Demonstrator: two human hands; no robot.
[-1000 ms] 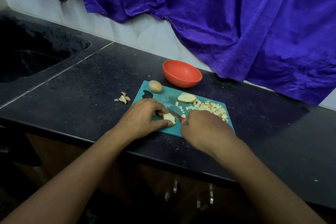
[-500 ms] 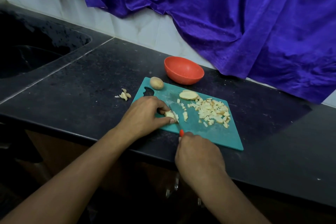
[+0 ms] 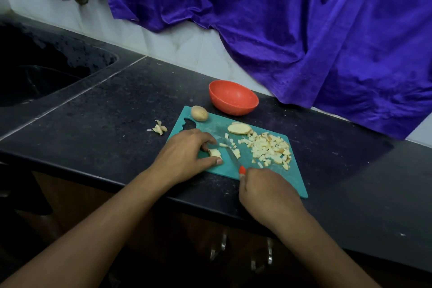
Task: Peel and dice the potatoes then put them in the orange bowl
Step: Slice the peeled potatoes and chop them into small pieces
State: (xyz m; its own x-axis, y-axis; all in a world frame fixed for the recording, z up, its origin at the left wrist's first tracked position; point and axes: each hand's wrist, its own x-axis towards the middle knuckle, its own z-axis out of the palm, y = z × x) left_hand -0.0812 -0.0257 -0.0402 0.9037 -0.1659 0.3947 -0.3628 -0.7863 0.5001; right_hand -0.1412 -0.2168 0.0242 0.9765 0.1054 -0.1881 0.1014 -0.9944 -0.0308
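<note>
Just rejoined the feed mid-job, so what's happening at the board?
A person is dicing potato. The left hand pins a potato piece on the board; the right hand grips the knife, blade just beside that piece. A pile of dice and a slice lie further right on the board, a whole potato at its far corner. The bowl behind looks empty; peels lie on the counter.

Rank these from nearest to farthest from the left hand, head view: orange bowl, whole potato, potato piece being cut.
1. Potato piece: held by the left hand, on the cutting board.
2. Whole potato: at the board's far left corner.
3. Orange bowl: on the counter, beyond the board.
</note>
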